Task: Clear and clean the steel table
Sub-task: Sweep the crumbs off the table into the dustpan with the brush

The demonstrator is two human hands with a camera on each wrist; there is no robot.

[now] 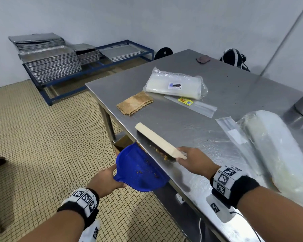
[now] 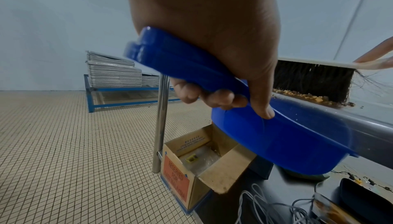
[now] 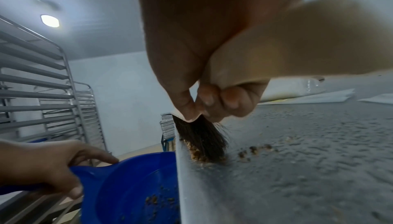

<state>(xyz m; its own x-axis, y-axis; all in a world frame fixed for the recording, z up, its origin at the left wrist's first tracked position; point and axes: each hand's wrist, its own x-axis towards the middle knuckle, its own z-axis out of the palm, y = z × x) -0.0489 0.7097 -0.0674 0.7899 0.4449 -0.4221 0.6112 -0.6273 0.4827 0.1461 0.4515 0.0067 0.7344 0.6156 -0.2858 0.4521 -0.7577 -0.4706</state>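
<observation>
Steel table [image 1: 234, 81] bears folded cloth [image 1: 134, 103], plastic packs [image 1: 176, 83], crumbs [image 1: 162, 152].

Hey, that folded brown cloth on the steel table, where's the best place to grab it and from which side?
Probably pinch the folded cloth at its edge nearest the table's left rim, coming from above: it lies flat with stacked layers, free on all sides.

A cream-backed brush [image 1: 158, 139] was gripped by the right hand [image 1: 193, 160] at the steel table [image 1: 234, 88] edge; a blue dustpan [image 1: 140, 169] was held below by the left hand [image 1: 105, 179].

Both bare forearms wear black wristbands [image 1: 234, 189] carrying white blocks printed with black square-pattern markers, seemingly cable-connected.
</observation>
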